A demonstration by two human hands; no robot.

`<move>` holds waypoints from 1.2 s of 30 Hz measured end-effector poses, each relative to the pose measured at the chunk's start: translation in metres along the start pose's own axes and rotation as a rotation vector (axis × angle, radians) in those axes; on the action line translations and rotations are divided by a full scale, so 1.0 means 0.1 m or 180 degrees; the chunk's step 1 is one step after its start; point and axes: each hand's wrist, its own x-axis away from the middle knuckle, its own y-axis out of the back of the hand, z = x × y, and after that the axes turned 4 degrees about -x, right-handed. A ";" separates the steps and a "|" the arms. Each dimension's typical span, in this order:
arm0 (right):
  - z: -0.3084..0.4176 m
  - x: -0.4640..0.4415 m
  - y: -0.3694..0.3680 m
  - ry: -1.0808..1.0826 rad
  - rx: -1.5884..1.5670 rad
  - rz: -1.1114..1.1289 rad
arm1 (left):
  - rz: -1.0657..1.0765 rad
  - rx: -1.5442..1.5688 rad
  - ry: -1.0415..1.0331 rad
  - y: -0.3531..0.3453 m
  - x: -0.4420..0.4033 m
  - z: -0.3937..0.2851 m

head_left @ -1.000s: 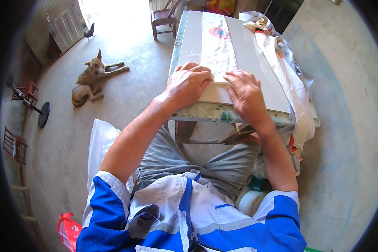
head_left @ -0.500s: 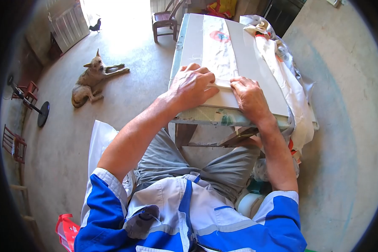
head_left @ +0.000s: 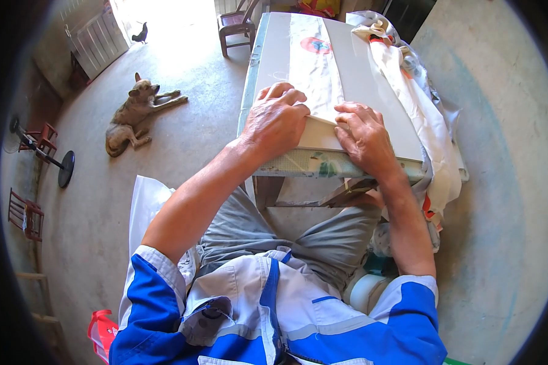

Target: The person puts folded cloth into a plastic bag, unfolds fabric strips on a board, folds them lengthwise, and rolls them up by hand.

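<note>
A long white fabric strip (head_left: 315, 76) with a red round print lies lengthwise on a pale board (head_left: 371, 97) on the table. Its near end is folded or rolled. My left hand (head_left: 276, 119) is at the left corner of that end, fingers curled and pinching the fabric. At the right corner, my right hand (head_left: 365, 135) has its thumb and bent fingers closed on the same edge. The fingertips partly hide the fold between them.
More white fabric (head_left: 417, 109) is heaped along the table's right side and hangs over its edge. A dog (head_left: 131, 115) lies on the floor to the left, and a dark bird (head_left: 140, 33) stands near the doorway. A wooden chair (head_left: 236, 27) stands behind the table.
Both hands have shifted slightly up along the strip, and its near end now sits farther from the table's front edge. The dog has turned its head.
</note>
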 end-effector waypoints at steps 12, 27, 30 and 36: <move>-0.18 0.07 0.07 -0.0076 0.0086 0.0014 | 0.0146 0.0294 0.0113 0.10 0.05 -0.01; -0.11 0.08 0.11 -0.0843 -0.1242 -0.0111 | 0.0318 0.1039 0.0503 0.28 0.12 0.09; -0.10 0.06 0.10 -0.1201 -0.1315 -0.0102 | 0.0431 0.1286 0.0939 0.29 0.11 0.08; -0.11 0.04 0.00 -0.1637 -0.1682 -0.0193 | 0.0380 0.1365 0.1099 0.22 0.10 0.11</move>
